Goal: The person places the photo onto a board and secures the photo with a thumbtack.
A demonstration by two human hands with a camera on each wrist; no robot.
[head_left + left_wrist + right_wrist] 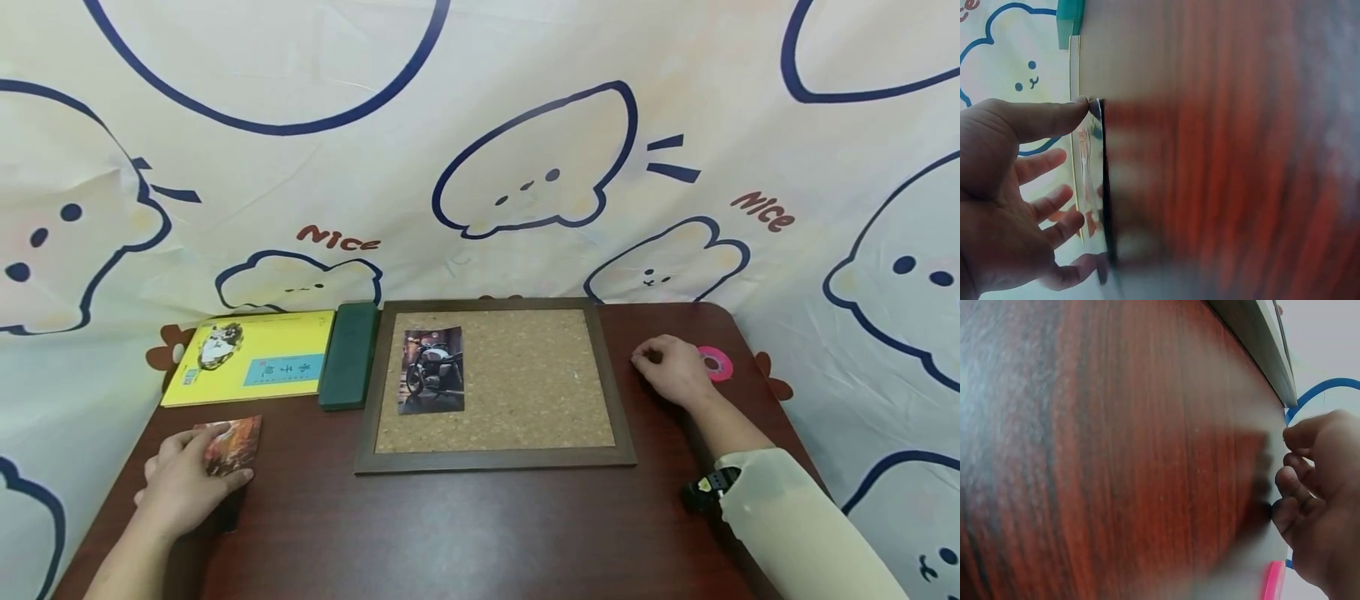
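Observation:
At the table's left side my left hand (180, 479) holds a photo card (234, 446) with an orange-red picture by its edges. In the left wrist view the thumb is at one edge of the card (1088, 181) and a finger at the opposite edge. To the right of the corkboard, my right hand (672, 369) rests low over the table, fingers loosely curled. Nothing shows between its fingers in the right wrist view. A pink ring (717, 364), like a tape roll, lies right beside it. A motorcycle photo (432, 371) lies on the left part of the framed corkboard (540, 383).
Left of the board lie a dark green box (350, 358) and a yellow book (288, 333). The dark red wooden table (480, 533) meets a patterned cloth backdrop (525, 275) at its far edge. A dark wrist device (708, 487) sits at the right sleeve.

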